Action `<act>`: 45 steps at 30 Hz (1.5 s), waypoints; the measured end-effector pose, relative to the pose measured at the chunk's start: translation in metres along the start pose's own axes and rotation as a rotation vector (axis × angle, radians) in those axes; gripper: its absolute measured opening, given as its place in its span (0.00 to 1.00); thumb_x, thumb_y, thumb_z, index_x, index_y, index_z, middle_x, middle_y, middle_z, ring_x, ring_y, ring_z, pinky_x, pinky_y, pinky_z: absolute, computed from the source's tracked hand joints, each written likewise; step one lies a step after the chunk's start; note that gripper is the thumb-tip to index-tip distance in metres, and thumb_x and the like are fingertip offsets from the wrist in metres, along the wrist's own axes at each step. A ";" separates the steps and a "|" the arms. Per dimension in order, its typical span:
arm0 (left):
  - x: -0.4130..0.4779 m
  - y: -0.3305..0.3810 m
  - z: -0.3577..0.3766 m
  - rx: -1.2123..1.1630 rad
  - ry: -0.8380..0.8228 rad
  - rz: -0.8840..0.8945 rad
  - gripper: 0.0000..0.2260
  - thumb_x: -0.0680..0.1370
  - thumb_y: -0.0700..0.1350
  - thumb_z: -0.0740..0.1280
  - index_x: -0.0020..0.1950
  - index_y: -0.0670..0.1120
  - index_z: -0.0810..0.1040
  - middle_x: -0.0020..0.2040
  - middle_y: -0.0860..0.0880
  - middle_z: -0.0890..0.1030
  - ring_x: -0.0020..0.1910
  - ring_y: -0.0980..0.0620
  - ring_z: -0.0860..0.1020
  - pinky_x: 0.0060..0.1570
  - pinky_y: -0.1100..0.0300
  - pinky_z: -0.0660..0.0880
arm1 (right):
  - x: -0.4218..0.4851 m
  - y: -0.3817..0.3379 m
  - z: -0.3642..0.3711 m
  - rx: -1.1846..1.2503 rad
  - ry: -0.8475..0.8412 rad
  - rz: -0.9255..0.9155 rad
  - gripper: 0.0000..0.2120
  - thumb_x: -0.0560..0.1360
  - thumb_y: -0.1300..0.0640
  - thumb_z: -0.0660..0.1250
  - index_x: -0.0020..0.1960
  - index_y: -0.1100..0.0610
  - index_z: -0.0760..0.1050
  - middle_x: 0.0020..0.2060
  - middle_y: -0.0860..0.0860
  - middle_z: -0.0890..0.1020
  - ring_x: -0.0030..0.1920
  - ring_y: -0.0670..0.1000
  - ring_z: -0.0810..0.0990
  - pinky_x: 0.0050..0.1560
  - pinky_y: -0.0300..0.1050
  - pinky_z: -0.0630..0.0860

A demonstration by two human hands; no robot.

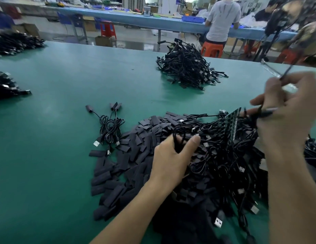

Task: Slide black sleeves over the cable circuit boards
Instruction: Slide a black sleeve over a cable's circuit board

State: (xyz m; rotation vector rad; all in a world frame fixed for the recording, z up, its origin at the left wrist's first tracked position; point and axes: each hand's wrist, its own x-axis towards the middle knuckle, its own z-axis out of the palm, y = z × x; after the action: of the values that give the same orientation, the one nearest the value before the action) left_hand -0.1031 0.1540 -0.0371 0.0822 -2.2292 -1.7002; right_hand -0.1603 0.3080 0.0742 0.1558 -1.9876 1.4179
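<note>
A heap of flat black sleeves (129,155) lies on the green table in front of me. Tangled black cables (222,155) with USB plugs and a dark circuit board panel (234,124) lie over its right side. My left hand (173,155) pinches a loop of black cable between thumb and fingers above the heap. My right hand (284,117) is raised at the right and grips a bundle of cables by the panel. A thin cable runs up from it. Three sleeved cables (109,127) lie coiled to the left.
A large pile of finished cables (187,67) sits at the far middle of the green table (56,138). Two more dark piles (7,85) lie at the left edge. A person sits on an orange stool (212,49) beyond the table.
</note>
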 end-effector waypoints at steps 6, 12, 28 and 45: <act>0.003 0.017 -0.001 -0.048 -0.008 0.138 0.28 0.71 0.67 0.69 0.69 0.62 0.72 0.60 0.62 0.79 0.61 0.65 0.75 0.61 0.68 0.72 | -0.012 0.011 0.017 -0.022 -0.427 0.121 0.07 0.81 0.53 0.64 0.45 0.45 0.71 0.32 0.50 0.83 0.28 0.48 0.81 0.27 0.38 0.75; 0.018 0.021 -0.009 -0.298 -0.187 0.070 0.20 0.73 0.42 0.75 0.64 0.52 0.79 0.52 0.51 0.85 0.51 0.52 0.84 0.55 0.50 0.81 | -0.017 0.009 0.024 0.130 -0.414 0.105 0.10 0.83 0.55 0.61 0.45 0.44 0.67 0.30 0.52 0.82 0.26 0.52 0.81 0.27 0.38 0.75; 0.029 -0.001 -0.032 0.329 -0.027 0.037 0.08 0.73 0.45 0.74 0.38 0.56 0.79 0.36 0.58 0.81 0.35 0.59 0.81 0.42 0.55 0.82 | -0.014 -0.004 0.015 0.394 -0.127 0.194 0.05 0.82 0.54 0.63 0.48 0.48 0.70 0.26 0.46 0.79 0.27 0.45 0.79 0.30 0.40 0.77; 0.027 0.006 0.023 -0.214 -0.202 -0.077 0.11 0.78 0.28 0.62 0.55 0.35 0.80 0.49 0.39 0.83 0.45 0.40 0.80 0.48 0.45 0.76 | -0.026 0.020 0.040 -0.109 -0.550 0.200 0.07 0.78 0.56 0.67 0.41 0.52 0.75 0.27 0.50 0.82 0.21 0.48 0.77 0.25 0.36 0.70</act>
State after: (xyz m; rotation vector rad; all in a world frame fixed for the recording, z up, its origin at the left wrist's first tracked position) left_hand -0.1340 0.1700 -0.0309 -0.0581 -2.1894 -2.0609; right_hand -0.1683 0.2735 0.0359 0.3345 -2.5840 1.4977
